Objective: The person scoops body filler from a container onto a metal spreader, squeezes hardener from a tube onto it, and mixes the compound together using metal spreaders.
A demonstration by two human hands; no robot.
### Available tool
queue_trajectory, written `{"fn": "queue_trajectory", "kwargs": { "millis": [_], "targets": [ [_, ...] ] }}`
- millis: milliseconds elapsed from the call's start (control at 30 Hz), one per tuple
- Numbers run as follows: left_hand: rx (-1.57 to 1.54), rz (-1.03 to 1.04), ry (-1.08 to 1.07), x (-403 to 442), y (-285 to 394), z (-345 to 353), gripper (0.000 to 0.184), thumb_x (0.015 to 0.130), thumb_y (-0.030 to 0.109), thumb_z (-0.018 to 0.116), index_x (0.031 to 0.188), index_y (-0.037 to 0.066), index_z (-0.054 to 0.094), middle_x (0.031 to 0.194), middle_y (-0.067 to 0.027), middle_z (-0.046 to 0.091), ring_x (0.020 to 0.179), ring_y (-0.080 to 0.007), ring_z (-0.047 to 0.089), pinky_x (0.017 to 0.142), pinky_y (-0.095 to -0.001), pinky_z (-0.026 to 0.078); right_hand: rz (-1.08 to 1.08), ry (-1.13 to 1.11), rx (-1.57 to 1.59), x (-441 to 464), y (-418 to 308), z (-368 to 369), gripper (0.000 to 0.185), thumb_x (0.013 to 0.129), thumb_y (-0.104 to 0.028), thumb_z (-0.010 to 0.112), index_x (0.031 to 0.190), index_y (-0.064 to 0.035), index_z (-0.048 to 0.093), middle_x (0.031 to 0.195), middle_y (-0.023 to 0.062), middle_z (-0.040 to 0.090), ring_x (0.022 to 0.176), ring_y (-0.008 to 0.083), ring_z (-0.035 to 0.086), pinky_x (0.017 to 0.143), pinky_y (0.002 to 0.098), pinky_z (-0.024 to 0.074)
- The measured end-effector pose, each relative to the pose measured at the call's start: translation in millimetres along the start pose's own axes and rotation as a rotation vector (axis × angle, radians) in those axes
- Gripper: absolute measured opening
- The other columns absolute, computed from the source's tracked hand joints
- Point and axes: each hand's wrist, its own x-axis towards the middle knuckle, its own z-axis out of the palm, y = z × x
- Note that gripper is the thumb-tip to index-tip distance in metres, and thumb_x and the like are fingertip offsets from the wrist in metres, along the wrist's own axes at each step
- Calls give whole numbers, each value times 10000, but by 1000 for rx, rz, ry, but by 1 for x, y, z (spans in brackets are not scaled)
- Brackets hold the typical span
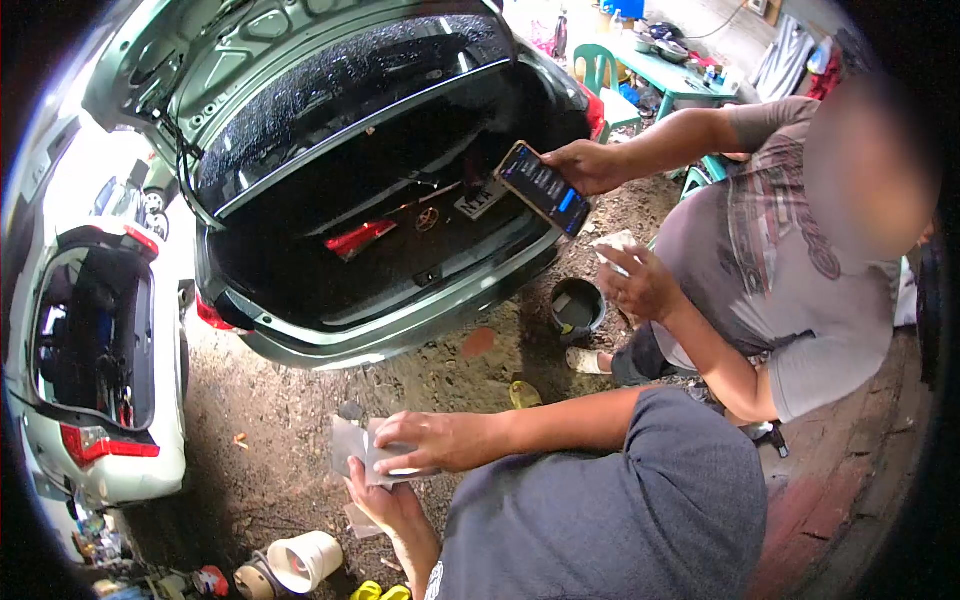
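Thin grey sheets (349,442), which look like sandpaper, are held between my two hands above the dirt floor. My right hand (425,442) reaches in from the right, its fingers bent over the upper face of the sheets. From below, my left hand (388,506) grips their lower edge with the thumb raised along them. A paler piece (362,520) shows beside my left wrist; whether it is held or lies lower down, I cannot tell.
An open car trunk (400,300) contains a red tail light (360,240) and a licence plate (480,200). Another person (760,240) stands at right with a smartphone (543,188) and something white (615,250). Buckets (578,308) (305,560) and a white car (140,470) stand around.
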Motion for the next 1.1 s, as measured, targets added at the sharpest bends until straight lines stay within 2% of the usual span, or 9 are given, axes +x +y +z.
{"fn": "queue_trajectory", "kwargs": {
  "millis": [133,200,400,467,567,800,933,1067,1100],
  "targets": [
    [-41,-23,6,8,8,-40,305,965,230,557,1161,-2,557,1029,-115,642,885,-199,635,790,-347,543,118,-48,-277,-43,29,5,397,868,-90,576,1265,-106,566,1270,146,520,1213,342,496,1007,452,432],
    [-73,47,-290,2,34,-44,320,953,269,575,1169,33,585,1031,-69,654,923,-177,637,793,-295,509,320,-112,-287,-65,29,11,421,846,-62,590,1263,-94,537,1243,133,550,1168,328,533,954,434,453],
    [145,266,-90,20,84,-81,405,949,322,584,1238,39,581,1103,-96,656,933,-215,647,798,-322,535,358,152,-392,-43,-27,-13,518,786,-52,683,1239,-89,434,1133,146,605,956,359,626,811,457,486],
    [-94,201,59,12,88,-74,407,956,344,577,1202,20,557,1075,-94,634,826,-176,639,597,-331,509,305,220,-361,-37,-28,-9,505,791,-56,679,1231,-89,435,1104,137,604,941,362,620,797,450,482],
    [-354,-36,-570,23,86,-136,368,1006,330,496,1209,28,549,1090,-115,635,698,-172,632,445,-294,424,404,168,-406,-39,-25,3,467,797,-54,668,1205,-84,442,1064,124,600,920,356,616,787,447,477],
    [-639,-198,-631,-28,66,-119,402,1050,317,368,1261,7,513,1235,-163,599,558,-164,548,389,-240,372,497,172,-242,-70,-40,55,375,841,-47,582,1193,-72,456,1099,146,586,914,377,633,759,478,491],
    [-686,-128,-791,-40,76,-121,422,1044,286,371,1332,-1,479,1511,-244,347,613,-211,615,411,-261,444,586,168,-103,-63,-50,47,328,863,-36,537,1177,-49,445,1071,187,576,891,438,627,749,518,494],
    [-588,-99,-743,-54,65,-105,453,1032,192,380,1430,-24,394,1607,-215,109,755,-192,604,487,-250,472,719,475,274,-27,-52,41,382,930,-135,568,1243,-5,391,1098,195,595,1032,278,630,839,383,484],
    [-402,1,-402,-71,57,-82,448,1022,270,406,1405,39,413,1551,-294,210,660,-158,662,401,-150,448,813,583,610,-21,-42,44,490,962,-226,576,1335,16,372,1224,161,576,1136,214,551,916,337,441]
  ]
}}
